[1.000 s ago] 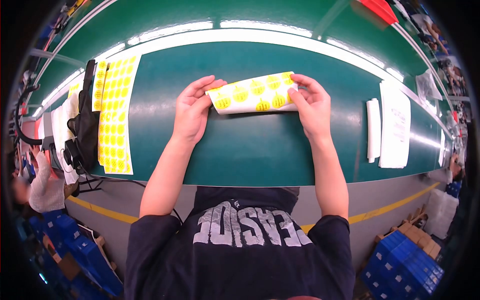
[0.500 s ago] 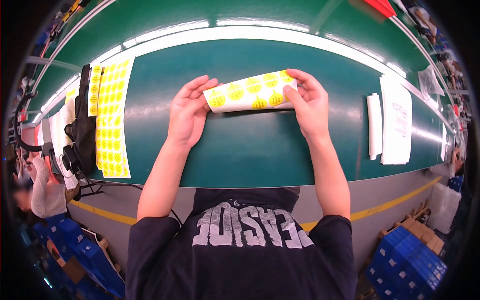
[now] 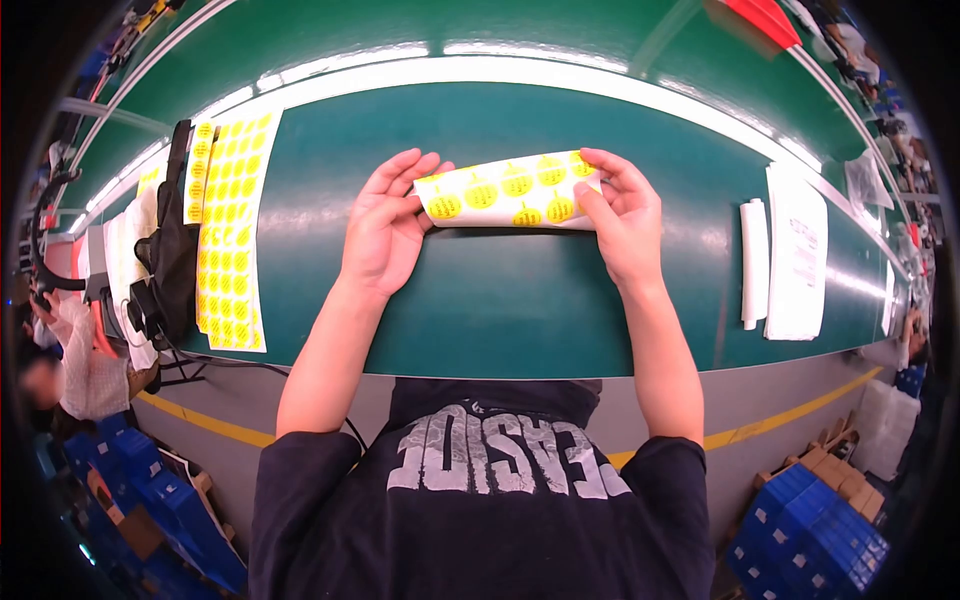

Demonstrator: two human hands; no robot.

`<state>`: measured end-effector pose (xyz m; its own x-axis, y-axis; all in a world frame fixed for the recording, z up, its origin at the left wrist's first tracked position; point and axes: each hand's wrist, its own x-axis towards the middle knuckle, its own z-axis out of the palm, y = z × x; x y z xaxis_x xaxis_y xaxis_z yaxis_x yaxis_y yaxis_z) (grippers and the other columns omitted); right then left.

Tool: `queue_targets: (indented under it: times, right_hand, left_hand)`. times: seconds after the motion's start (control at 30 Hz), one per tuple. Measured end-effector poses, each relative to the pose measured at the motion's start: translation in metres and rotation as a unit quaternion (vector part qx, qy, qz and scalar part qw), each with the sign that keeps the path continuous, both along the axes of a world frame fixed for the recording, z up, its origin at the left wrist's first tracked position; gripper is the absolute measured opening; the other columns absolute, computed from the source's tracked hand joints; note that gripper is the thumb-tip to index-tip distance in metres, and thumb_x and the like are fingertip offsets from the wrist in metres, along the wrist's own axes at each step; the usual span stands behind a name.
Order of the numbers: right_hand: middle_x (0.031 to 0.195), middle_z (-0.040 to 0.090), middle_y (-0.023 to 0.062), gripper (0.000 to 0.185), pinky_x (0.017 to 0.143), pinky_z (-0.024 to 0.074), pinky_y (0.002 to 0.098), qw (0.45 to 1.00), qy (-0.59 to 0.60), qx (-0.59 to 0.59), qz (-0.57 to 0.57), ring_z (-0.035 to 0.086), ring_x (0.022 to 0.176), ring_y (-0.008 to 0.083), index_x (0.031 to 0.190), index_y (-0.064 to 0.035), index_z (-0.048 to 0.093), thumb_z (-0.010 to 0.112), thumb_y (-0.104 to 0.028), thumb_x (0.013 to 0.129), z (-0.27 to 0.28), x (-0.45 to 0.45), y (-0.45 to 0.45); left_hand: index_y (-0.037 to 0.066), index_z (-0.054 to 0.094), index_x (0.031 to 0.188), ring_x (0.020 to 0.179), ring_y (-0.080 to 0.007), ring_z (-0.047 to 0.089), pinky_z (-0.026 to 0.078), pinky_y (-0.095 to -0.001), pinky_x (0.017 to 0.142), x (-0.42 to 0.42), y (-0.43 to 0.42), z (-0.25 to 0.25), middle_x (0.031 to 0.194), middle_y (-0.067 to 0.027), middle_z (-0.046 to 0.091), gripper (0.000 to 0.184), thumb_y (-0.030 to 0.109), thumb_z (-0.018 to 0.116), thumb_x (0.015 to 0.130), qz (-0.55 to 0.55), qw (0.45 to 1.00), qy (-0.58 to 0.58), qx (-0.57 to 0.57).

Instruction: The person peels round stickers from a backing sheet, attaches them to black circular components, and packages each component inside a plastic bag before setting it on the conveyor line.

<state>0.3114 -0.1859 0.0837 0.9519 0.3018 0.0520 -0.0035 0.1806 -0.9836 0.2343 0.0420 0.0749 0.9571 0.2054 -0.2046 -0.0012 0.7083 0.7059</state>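
Observation:
Between my hands is a sheet of yellow round stickers (image 3: 515, 181), white-backed and curled over into a flattened roll just above the green bench. My right hand (image 3: 627, 215) pinches its right end, thumb on the printed face and fingers behind. At the left end, my left hand (image 3: 385, 225) has its thumb and fingers around the edge, with some fingertips behind the sheet. The stickers' small print cannot be read.
More yellow sticker sheets (image 3: 232, 235) lie on the left of the green bench (image 3: 490, 320), beside a black bag (image 3: 172, 240). A white roll (image 3: 754, 265) and white printed sheets (image 3: 797, 255) lie on the right. Blue crates (image 3: 810, 530) stand on the floor.
The whole view has tilted slightly, shifting the bench items a little. Both hands keep hold of the curled sticker sheet, which now sits slightly lower and further right in view.

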Motion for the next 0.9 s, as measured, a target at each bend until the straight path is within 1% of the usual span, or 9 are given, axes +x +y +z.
queue_targets:
  times: [0.1, 0.2, 0.3, 0.5, 0.6, 0.7, 0.8, 0.9]
  right_hand:
    - [0.106, 0.058, 0.0127, 0.031, 0.077, 0.0489, 0.0239, 1.0, 0.003, -0.002, 0.001, 0.06, 0.091, 0.0139, 0.112, 0.008, 0.051, 0.054, 0.004, 0.081, 0.0011, -0.0002, 0.0007]
    - [0.106, 0.058, 0.0131, 0.032, 0.077, 0.0489, 0.024, 1.0, 0.005, -0.002, 0.007, 0.06, 0.091, 0.0139, 0.113, 0.0078, 0.051, 0.054, 0.004, 0.081, 0.0018, -0.001, 0.0003]
    - [0.106, 0.058, 0.0137, 0.033, 0.077, 0.0488, 0.0243, 1.0, 0.009, -0.006, 0.015, 0.06, 0.091, 0.0138, 0.114, 0.0079, 0.05, 0.053, 0.005, 0.081, 0.0033, -0.0012, -0.0003]
    - [0.105, 0.059, 0.0136, 0.034, 0.081, 0.0472, 0.0252, 0.999, 0.038, 0.01, 0.023, 0.058, 0.094, 0.014, 0.114, 0.0082, 0.049, 0.053, 0.005, 0.081, 0.0052, -0.003, 0.0011]
    - [0.105, 0.059, 0.0136, 0.034, 0.083, 0.0465, 0.0257, 0.999, 0.037, 0.015, 0.021, 0.058, 0.095, 0.0142, 0.114, 0.008, 0.05, 0.053, 0.005, 0.08, 0.0037, -0.0025, 0.0012]
    - [0.106, 0.059, 0.0136, 0.034, 0.083, 0.0463, 0.0259, 0.999, 0.035, 0.019, 0.022, 0.058, 0.096, 0.0143, 0.114, 0.0079, 0.05, 0.053, 0.005, 0.08, 0.0042, -0.002, 0.0005]
    - [0.106, 0.058, 0.0133, 0.034, 0.083, 0.0462, 0.0259, 0.999, 0.033, 0.021, 0.021, 0.057, 0.096, 0.0143, 0.114, 0.0078, 0.05, 0.054, 0.005, 0.08, 0.0038, -0.0017, 0.0002]
    - [0.106, 0.058, 0.0129, 0.034, 0.083, 0.0461, 0.0258, 0.999, 0.03, 0.021, 0.022, 0.057, 0.097, 0.0144, 0.114, 0.0076, 0.05, 0.054, 0.005, 0.08, 0.0041, -0.0017, 0.0005]
  left_hand:
    - [0.001, 0.047, 0.118, 0.115, -0.0294, 0.049, 0.047, -0.0397, 0.089, 0.0001, 0.0006, -0.0001, 0.119, -0.0144, 0.053, 0.035, -0.005, 0.039, 0.084, 0.002, 1.0, -0.003, -0.015]
    - [0.001, 0.047, 0.117, 0.113, -0.0289, 0.051, 0.047, -0.0388, 0.087, -0.0004, 0.0005, 0.0006, 0.119, -0.0144, 0.053, 0.034, -0.003, 0.038, 0.084, -0.002, 1.0, -0.005, -0.01]
    - [0.0, 0.047, 0.117, 0.111, -0.0281, 0.052, 0.047, -0.0376, 0.086, -0.0007, -0.0007, 0.0021, 0.119, -0.0153, 0.053, 0.034, -0.002, 0.039, 0.084, 0.0, 1.0, 0.017, 0.009]
    - [0.0, 0.048, 0.117, 0.109, -0.0263, 0.053, 0.045, -0.035, 0.088, -0.0002, -0.0023, 0.0025, 0.119, -0.0172, 0.052, 0.034, -0.002, 0.04, 0.084, 0.001, 1.0, 0.011, -0.01]
    - [0.0, 0.047, 0.118, 0.11, -0.025, 0.052, 0.044, -0.0348, 0.089, -0.0012, 0.0, 0.0001, 0.119, -0.0166, 0.052, 0.035, -0.002, 0.042, 0.084, -0.019, 1.0, -0.001, -0.001]
    - [0.0, 0.047, 0.119, 0.111, -0.0235, 0.051, 0.043, -0.0349, 0.091, -0.0018, -0.0001, -0.002, 0.121, -0.0161, 0.051, 0.036, -0.003, 0.046, 0.083, -0.031, 0.999, 0.002, 0.037]
    - [0.001, 0.047, 0.12, 0.112, -0.0223, 0.051, 0.042, -0.0348, 0.092, -0.0022, -0.001, -0.0019, 0.122, -0.0156, 0.051, 0.039, -0.004, 0.05, 0.081, -0.037, 0.998, 0.002, 0.052]
    - [0.002, 0.047, 0.12, 0.112, -0.0222, 0.05, 0.042, -0.0347, 0.093, -0.0024, -0.0021, -0.0003, 0.122, -0.0153, 0.051, 0.04, -0.006, 0.052, 0.08, -0.034, 0.998, 0.0, 0.058]
